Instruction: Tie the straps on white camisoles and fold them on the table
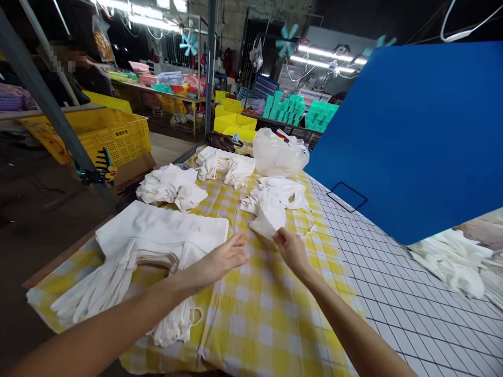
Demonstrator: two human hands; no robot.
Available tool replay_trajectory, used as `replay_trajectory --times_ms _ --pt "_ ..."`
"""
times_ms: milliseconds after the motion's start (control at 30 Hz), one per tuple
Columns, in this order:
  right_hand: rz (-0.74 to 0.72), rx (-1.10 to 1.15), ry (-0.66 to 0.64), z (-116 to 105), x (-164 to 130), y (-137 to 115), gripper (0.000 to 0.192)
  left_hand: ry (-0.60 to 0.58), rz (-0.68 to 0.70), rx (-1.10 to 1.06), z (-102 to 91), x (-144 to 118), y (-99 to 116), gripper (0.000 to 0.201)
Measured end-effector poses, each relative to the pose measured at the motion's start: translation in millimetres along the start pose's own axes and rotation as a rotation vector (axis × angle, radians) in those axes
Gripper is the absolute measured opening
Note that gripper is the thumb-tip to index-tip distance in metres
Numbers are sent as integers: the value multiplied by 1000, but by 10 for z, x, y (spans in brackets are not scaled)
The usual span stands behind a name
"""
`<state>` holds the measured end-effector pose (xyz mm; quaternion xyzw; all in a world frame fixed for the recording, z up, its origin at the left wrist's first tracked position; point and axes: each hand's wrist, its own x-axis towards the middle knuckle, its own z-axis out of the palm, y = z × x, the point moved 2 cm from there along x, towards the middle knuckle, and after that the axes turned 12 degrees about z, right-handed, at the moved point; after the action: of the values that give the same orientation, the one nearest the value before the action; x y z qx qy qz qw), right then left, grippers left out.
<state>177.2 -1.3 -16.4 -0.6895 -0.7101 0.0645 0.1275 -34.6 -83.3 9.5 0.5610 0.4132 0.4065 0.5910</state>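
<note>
Over the yellow-and-white checked tablecloth (251,309), my right hand (293,250) pinches the near edge of a white cloth piece (271,212). The rest of that cloth lies crumpled toward the back, touching another white piece with a hole in it. My left hand (226,256) hovers with fingers apart, holding nothing. It is nearest to a thick, neat stack of white cloth pieces (161,225) with cut-out curves and long straps hanging toward me. A loose white pile (168,183) sits just behind that stack.
Farther back are more folded white pieces (226,163) and a clear plastic bag (280,152). A big blue board (416,136) slants over the white gridded surface (377,272) at right. To the left stand a metal post (47,99) and a yellow crate (121,137); a person sits beyond.
</note>
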Motion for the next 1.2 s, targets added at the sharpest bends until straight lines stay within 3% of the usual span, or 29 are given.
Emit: replay_trajectory --times_ms 100,167,233,333,433,500,600,667,733,800,900,1000,1100,1200 --pt "-486 -56 -22 -55 -691 -44 24 59 -161 -258 376 16 -232 61" --pt "-668 -105 -84 -33 -1118 -46 26 66 -225 -307 580 17 -380 53" --pt "-735 -125 -183 6 -1434 -50 24 84 -244 -160 713 26 -504 50" --pt "-734 -61 -332 40 -1626 -65 19 96 -110 311 797 67 -587 46" --pt "-646 -12 -317 7 -1460 -45 18 45 41 664 820 123 -549 28" --pt "-559 -42 -228 -49 -1197 0 20 48 28 794 815 148 -490 19" --pt "-428 -113 -108 -146 -715 88 21 82 5 895 857 126 -403 29" --pt "-339 -130 -60 -185 -417 147 33 77 25 948 943 70 -391 41" --pt "-258 -93 -64 -179 -189 203 44 46 51 1024 1038 13 -415 48" --pt "-201 -39 -101 -140 -55 266 35 3 65 1056 1078 -16 -444 40" --pt "-121 33 -99 -140 -25 401 19 -5 38 775 947 -9 -432 16" --pt "-24 161 -74 -317 -161 585 23 75 15 4 680 3 -329 13" --pt "74 622 -138 -627 -386 763 31 162 44 -721 473 -20 -148 11" --pt "233 1015 -215 -885 -597 943 35 207 33 -1031 422 -46 16 14"
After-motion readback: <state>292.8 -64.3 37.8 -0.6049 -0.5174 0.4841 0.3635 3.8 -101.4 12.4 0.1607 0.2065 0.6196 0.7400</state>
